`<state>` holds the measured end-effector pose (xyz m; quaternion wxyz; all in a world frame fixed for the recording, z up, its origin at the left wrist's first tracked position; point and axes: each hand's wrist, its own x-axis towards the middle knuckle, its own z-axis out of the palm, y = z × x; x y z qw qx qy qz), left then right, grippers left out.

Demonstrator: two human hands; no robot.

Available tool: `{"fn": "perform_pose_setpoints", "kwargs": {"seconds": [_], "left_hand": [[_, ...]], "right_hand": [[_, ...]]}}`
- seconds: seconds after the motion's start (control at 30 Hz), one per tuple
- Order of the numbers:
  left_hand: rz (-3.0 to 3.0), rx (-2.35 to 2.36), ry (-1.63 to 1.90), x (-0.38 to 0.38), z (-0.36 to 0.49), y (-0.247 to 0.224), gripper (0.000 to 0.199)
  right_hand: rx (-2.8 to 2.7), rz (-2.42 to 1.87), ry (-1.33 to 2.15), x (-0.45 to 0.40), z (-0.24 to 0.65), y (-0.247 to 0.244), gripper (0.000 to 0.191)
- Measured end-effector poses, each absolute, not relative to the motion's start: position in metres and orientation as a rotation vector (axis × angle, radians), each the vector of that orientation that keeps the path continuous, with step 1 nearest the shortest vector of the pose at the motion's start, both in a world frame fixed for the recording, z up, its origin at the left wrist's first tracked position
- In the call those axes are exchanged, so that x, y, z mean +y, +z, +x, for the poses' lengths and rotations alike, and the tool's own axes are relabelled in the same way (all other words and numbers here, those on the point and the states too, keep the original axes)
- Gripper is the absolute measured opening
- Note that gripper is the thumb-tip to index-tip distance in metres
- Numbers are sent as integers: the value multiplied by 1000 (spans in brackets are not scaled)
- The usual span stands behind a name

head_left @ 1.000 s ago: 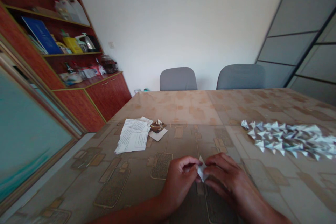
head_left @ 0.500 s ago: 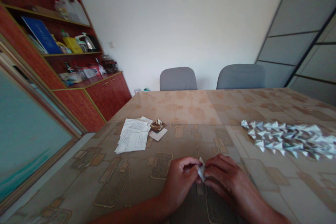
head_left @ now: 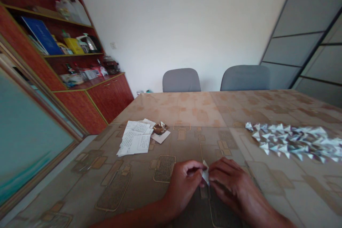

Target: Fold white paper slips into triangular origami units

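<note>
Between my hands, above the near part of the table, is a small folded piece of white paper. My left hand pinches its left side between thumb and forefinger. At the paper's right edge, the bent fingers of my right hand press close together, with the fingertips partly hidden behind the paper. To the left lies a loose fan of printed paper slips, and a brown-and-white picture piece touches it. Several rows of pointed folded paper pieces stand on the right of the table.
The table has a patterned brown cover. Two grey chairs stand at its far edge. A red-brown cabinet with loaded shelves is at the left, beside a sliding door. Grey panels line the right.
My hands stay nearly in place. The right fingers have shifted very slightly to the right, and a little more of the folded paper shows.
</note>
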<state>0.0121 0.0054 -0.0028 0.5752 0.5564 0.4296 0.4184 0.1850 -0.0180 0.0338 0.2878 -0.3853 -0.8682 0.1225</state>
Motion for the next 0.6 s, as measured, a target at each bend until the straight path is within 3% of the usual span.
{"fn": "perform_pose_setpoints", "kwargs": {"seconds": [0.47,0.6], "left_hand": [[1260,881,976,1,11,-6,20],[1345,925,1015,1,12,-7,13]], "right_hand": [[-2035,-1194,397,-18,184,17,13],[-2029,-1177,361,-19,181,12,12]]}}
